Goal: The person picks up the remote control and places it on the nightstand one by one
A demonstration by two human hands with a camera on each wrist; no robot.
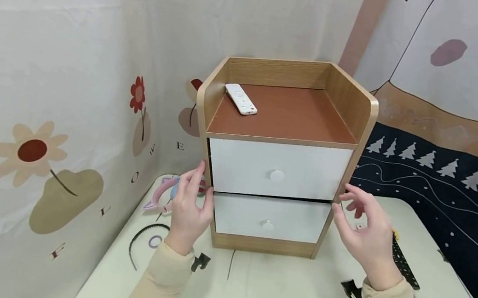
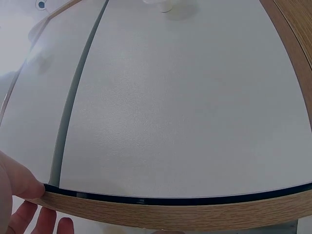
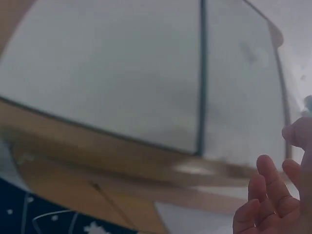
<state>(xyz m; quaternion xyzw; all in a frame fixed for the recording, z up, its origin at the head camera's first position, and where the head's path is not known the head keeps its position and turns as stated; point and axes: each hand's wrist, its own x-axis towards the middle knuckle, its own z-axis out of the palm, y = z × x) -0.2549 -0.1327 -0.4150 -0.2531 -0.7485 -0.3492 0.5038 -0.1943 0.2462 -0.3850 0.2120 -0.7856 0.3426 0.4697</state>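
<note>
Cabinet [image 1: 282, 156] stands upright on the white table [image 1: 268, 288]; the left hand [image 1: 190, 212] rests loosely at its left edge, thumb touching it, while the right hand [image 1: 365, 232], fingers parted and relaxed, is just beside the opposite edge, contact unclear to me.

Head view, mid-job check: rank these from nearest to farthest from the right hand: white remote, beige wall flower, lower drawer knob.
1. Lower drawer knob: just left of the right hand.
2. White remote: up on the cabinet, left side.
3. Beige wall flower: far left.
</note>
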